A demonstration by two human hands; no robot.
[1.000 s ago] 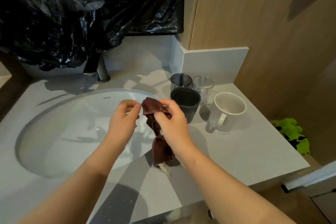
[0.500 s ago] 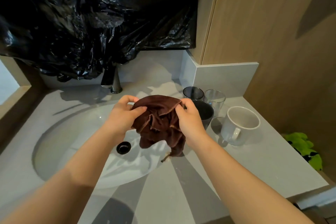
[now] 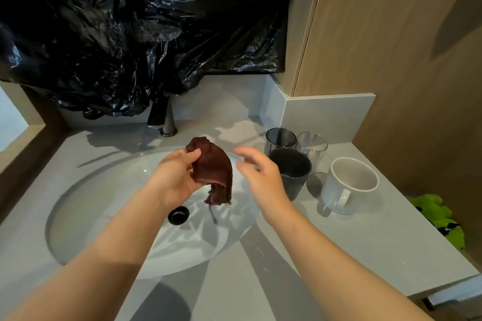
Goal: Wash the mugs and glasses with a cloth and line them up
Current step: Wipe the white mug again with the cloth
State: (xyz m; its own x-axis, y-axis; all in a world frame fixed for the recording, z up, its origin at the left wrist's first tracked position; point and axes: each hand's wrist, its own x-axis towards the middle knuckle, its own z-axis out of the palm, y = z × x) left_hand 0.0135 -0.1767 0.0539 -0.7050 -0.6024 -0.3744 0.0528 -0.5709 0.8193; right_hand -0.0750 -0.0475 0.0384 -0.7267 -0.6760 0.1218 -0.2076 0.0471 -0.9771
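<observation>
Head view: right hand point(image 3: 263, 177) has let go of the brown cloth point(image 3: 214, 168) since half a second ago, fingers now spread and slightly blurred, just beside it. Left hand point(image 3: 177, 177) alone pinches the cloth over the sink point(image 3: 78, 229). Cloth hangs long axis near vertical, bunched top pointing toward the tap point(image 3: 163, 120), loose end down. Dark mug point(image 3: 293, 172), white mug point(image 3: 349, 185), two glasses point(image 3: 311, 146) stand clustered on the counter point(image 3: 365, 242), right of sink.
</observation>
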